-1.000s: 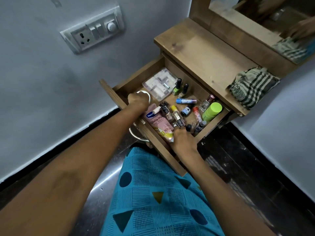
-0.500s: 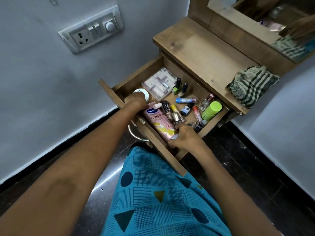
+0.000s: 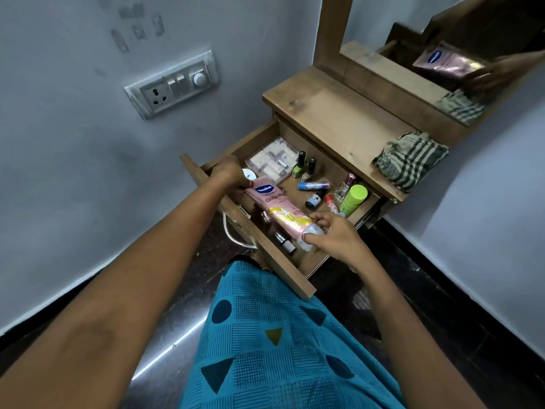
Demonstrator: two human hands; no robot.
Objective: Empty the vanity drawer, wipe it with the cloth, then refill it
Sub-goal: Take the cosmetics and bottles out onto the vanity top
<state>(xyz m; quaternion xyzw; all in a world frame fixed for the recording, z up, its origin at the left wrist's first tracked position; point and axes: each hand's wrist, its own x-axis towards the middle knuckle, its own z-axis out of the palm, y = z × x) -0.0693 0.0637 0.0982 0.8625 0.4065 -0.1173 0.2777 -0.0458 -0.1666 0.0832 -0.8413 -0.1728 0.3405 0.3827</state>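
The wooden vanity drawer [image 3: 267, 250] stands pulled out and holds several cosmetics. A pink lotion tube [image 3: 280, 209] is raised slantwise over the drawer's front part. My right hand [image 3: 334, 236] grips its white cap end. My left hand [image 3: 228, 172] is at the drawer's left corner, its thumb and fingers pinching the tube's flat end. A white round jar [image 3: 247, 174] peeks out right beside that hand. The striped cloth [image 3: 410, 160] lies crumpled on the vanity top [image 3: 339, 119], right of the drawer.
In the drawer lie a clear plastic box [image 3: 271, 160], two nail polish bottles [image 3: 299, 166], a blue stick [image 3: 313, 185], a green bottle [image 3: 354, 199] and small vials. A metal handle [image 3: 233, 236] juts from the drawer front. A mirror [image 3: 472, 54] rises behind; a switch panel [image 3: 174, 84] is on the left wall.
My right hand has taken the tube's cap end and lifted it off the other bottles. My left hand slid from over the white jar to the tube's flat end.
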